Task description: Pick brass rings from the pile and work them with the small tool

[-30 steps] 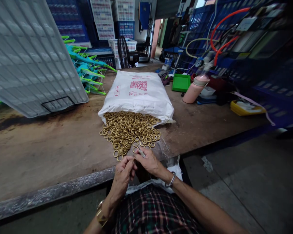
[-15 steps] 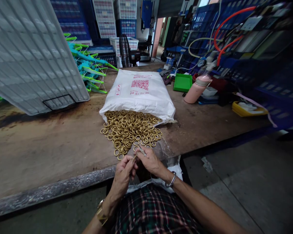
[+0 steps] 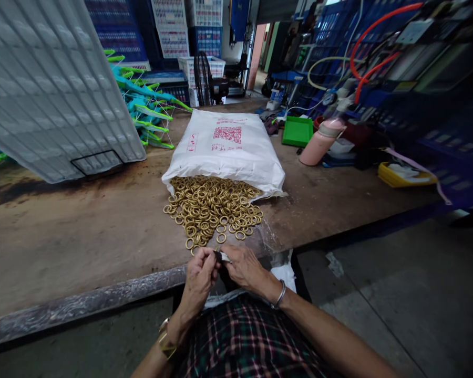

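Note:
My left hand (image 3: 199, 274) is closed in a pinch at the table's front edge. A small dark piece (image 3: 218, 256) shows at its fingertips; its kind is too small to tell. My right hand (image 3: 246, 269) is closed around a small silver-grey piece (image 3: 225, 258), mostly covered by the fingers, and meets the left fingertips. Just beyond both hands lies a heap of brass-coloured rings (image 3: 208, 210), with a few loose ones at its front. The rings spill from the open mouth of a white woven sack (image 3: 228, 157) with red print.
A grey plastic crate (image 3: 59, 94) stands tilted at the left, before turquoise and green plastic parts (image 3: 145, 107). Right of the sack are a green tray (image 3: 297, 131), a pink bottle (image 3: 318, 147) with hoses above, and a yellow tray (image 3: 405, 176). A black fan (image 3: 205, 81) stands behind the table.
My fingertips have come closer together, and the right hand has turned, its back now more upward. The silver-grey piece now points toward the left fingers. The camera view has shifted slightly.

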### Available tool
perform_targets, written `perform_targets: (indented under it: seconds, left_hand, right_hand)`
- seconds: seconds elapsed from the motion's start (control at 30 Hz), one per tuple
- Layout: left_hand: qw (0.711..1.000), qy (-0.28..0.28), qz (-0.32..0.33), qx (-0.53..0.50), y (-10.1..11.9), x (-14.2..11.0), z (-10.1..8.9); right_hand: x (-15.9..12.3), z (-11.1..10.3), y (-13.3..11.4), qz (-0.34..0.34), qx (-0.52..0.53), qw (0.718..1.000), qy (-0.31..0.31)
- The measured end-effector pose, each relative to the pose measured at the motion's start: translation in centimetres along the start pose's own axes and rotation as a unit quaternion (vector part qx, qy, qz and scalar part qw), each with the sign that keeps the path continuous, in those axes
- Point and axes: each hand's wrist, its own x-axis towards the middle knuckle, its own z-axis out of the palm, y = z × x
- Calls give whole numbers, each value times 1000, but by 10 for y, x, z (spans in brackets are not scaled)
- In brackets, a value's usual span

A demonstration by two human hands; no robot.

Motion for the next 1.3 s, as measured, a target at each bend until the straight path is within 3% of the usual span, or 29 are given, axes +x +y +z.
perform_targets:
  seconds: [0.13, 0.27, 0.43, 0.6, 0.97, 1.13, 1.2, 1.3]
  left_hand:
    - [999, 17, 21, 16, 5, -8, 4]
    - [997, -57, 57, 9, 13, -26, 8]
    - [984, -123, -16, -126, 11, -28, 3]
    - [974, -98, -51, -199, 10, -22, -1]
    - [923, -36, -142, -355, 9, -15, -10]
    - [946, -27, -103, -305, 8, -13, -9]
    - [972, -20, -61, -228, 5, -11, -8]
    - [997, 29, 46, -48, 1, -8, -9]
  right_hand:
    - [3, -1, 2, 25, -29, 999, -14]
    - [10, -3, 7, 48, -46, 998, -17]
    - [16, 0, 8, 113, -46, 991, 45]
    - [25, 2, 1, 176, -97, 979, 40]
    - [29, 4, 3, 173, -102, 978, 60]
    - [27, 7, 7, 106, -33, 987, 119]
    - [28, 8, 8, 85, 17, 987, 133]
    - [28, 4, 5, 110, 142, 975, 132]
